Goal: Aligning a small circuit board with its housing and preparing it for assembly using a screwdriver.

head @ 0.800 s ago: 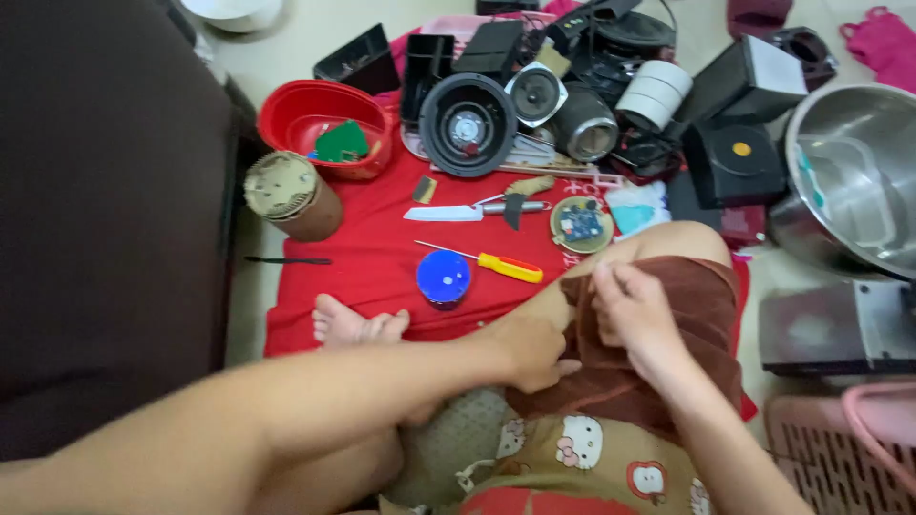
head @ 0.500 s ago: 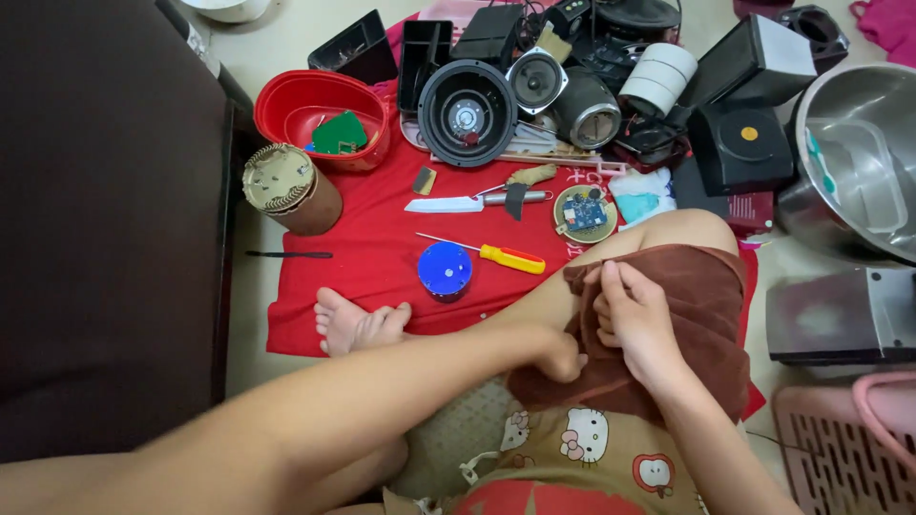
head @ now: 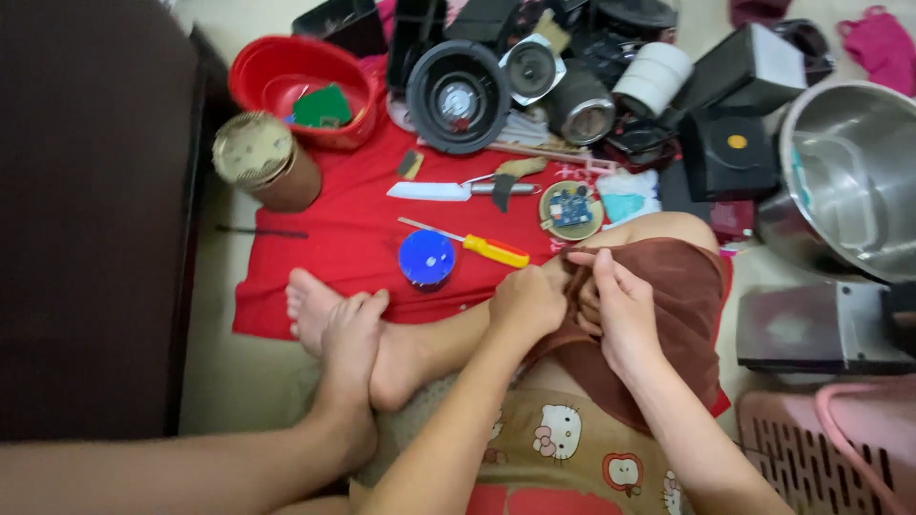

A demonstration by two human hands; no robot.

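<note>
The person sits on the floor with legs folded, and both hands meet at the hem of the brown cloth shorts (head: 682, 305) that cover the raised knee. The left hand (head: 528, 303) is curled into a loose fist against the hem's edge, its fingers closed on a fold of the fabric, and the right hand (head: 611, 305) lies just beside it, touching it, with fingers bent and pinching the same bunched fold; what the fingertips grip beyond cloth cannot be told. The shorts lie over the thigh at the right of the red cloth mat (head: 334, 257), which is spread on the pale floor. On the mat, just ahead of the hands, lie a round blue plastic cap (head: 426, 257), a screwdriver with a yellow handle (head: 494, 251) and a small round disc bearing a blue circuit board (head: 571, 209). Farther off rest a knife with a white blade (head: 434, 191), a brown cylindrical tin with a pale lid (head: 267, 160) and a red plastic basin (head: 298, 91) holding a green piece. Black speaker parts (head: 466, 95) crowd the far edge, and a large steel bowl (head: 849, 181) stands at the right. The bare feet (head: 348, 329) rest at the mat's near edge.
</note>
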